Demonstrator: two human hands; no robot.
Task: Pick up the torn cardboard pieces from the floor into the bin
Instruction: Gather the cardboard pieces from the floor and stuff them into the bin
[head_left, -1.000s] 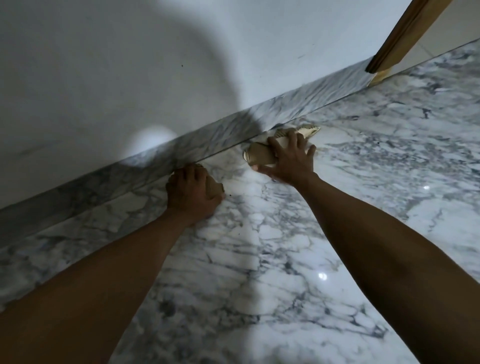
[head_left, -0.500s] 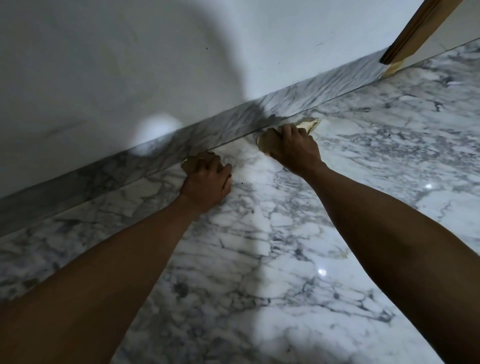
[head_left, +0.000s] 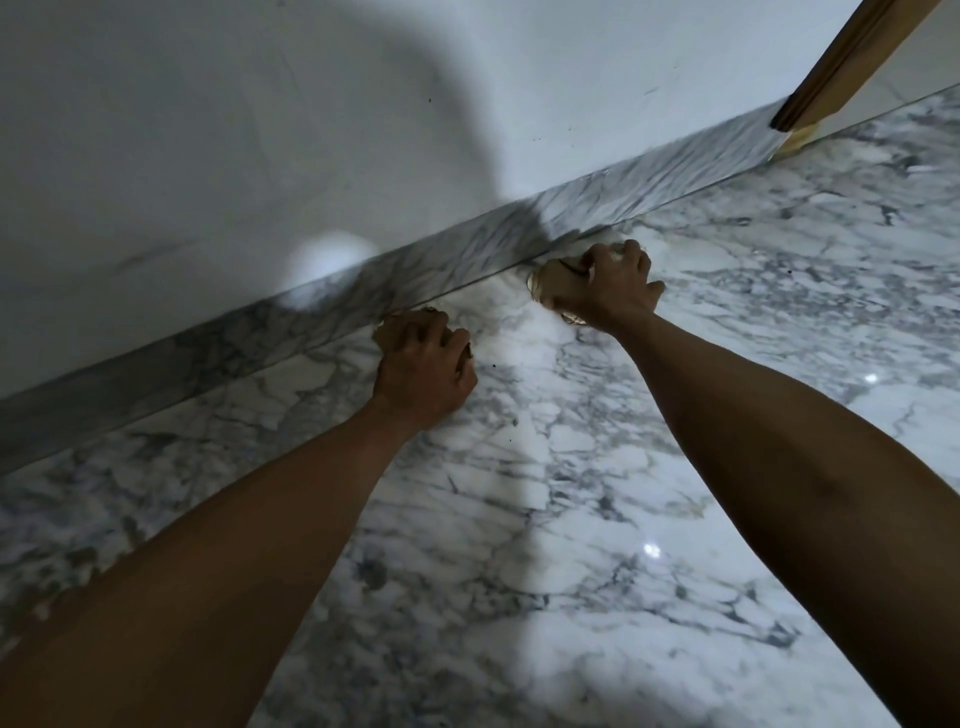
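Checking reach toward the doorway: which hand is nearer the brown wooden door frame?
Right. The right hand grips cardboard pieces by the skirting, closer to the wooden door frame; the left hand lies farther away along the wall.

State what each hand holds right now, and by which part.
The right hand holds a bundle of cardboard pieces, fingers curled over its middle. The left hand grips a smaller cardboard piece, mostly hidden; the part cannot be told.
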